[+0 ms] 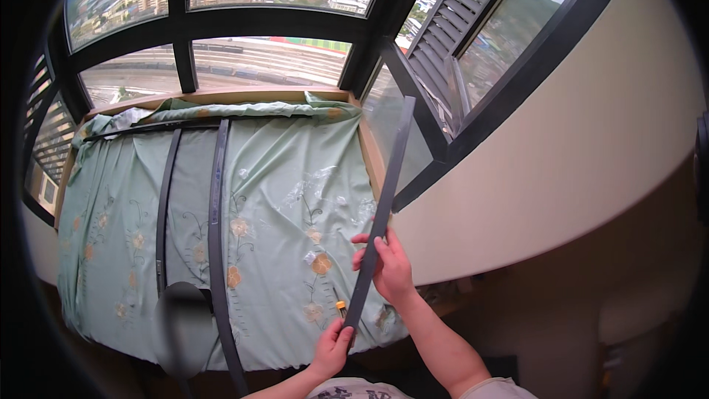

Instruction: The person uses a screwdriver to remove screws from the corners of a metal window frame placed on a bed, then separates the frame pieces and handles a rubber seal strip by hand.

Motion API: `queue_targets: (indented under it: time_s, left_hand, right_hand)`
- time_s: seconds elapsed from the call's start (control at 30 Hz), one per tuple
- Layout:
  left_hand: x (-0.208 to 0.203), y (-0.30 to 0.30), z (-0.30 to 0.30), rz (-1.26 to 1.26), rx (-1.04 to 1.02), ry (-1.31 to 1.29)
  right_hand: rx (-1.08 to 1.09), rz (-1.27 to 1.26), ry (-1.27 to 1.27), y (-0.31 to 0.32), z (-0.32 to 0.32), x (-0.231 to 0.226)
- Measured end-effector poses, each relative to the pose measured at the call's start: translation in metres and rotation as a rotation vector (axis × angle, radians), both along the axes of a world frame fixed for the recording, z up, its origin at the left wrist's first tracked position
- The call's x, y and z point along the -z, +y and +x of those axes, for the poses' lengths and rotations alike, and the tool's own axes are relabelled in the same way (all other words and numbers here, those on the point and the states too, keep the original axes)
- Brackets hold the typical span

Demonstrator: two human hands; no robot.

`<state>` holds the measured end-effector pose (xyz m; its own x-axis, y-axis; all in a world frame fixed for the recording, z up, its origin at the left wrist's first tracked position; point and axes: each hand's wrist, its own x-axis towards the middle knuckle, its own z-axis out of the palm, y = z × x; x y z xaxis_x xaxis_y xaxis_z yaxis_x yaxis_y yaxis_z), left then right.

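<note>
A long dark grey flat bar [384, 199] is held up at a slant, its far end near the window frame on the right. My left hand [330, 347] is closed around its lower end, close to my body. Higher up, my right hand [391, 270] grips the same bar from the right, thumb on the near face and fingers wrapped past the far edge. Beside the bar's lower part, on the cloth, lies a small tool with an orange-yellow handle [340, 305]; the bar and left hand partly hide what is near it.
A pale green flowered cloth [273, 251] covers a broad surface. On it lie two long dark bars [216, 199] [168, 192] and a crosswise bar [133, 131] at the back. Clear plastic scraps [321, 174] rest there. A blurred grey oval [183, 332] overlaps the bars. Dark-framed windows [273, 18] stand beyond.
</note>
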<state>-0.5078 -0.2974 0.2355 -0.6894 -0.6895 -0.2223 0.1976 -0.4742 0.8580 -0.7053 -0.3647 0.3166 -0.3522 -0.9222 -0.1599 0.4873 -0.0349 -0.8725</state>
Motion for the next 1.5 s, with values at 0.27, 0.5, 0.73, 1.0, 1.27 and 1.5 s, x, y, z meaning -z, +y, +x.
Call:
queue_targets:
  time_s: [0.27, 0.5, 0.73, 1.0, 1.27, 1.5]
  left_hand:
    - [0.021, 0.028, -0.014, -0.039, 0.126, -0.004]
    - [0.003, 0.044, -0.036, 0.115, 0.421, 0.104]
    - [-0.033, 0.053, -0.042, 0.047, 0.539, 0.097]
    - [-0.056, 0.053, -0.047, 0.320, 0.540, 0.124]
    - [-0.014, 0.065, -0.054, 0.404, 0.661, 0.184]
    - [0.006, 0.076, -0.066, 0.544, 0.739, 0.184]
  right_hand:
    - [0.244, 0.016, 0.125, 0.008, -0.021, 0.023]
    - [0.190, 0.053, 0.165, 0.033, -0.045, 0.017]
    - [0.024, -0.054, -0.265, 0.060, -0.062, 0.015]
    - [0.131, 0.029, -0.385, 0.069, -0.066, 0.049]
    - [0.114, 0.281, -0.046, 0.079, -0.066, 0.074]
    - [0.182, 0.320, 0.037, 0.095, -0.074, 0.097]
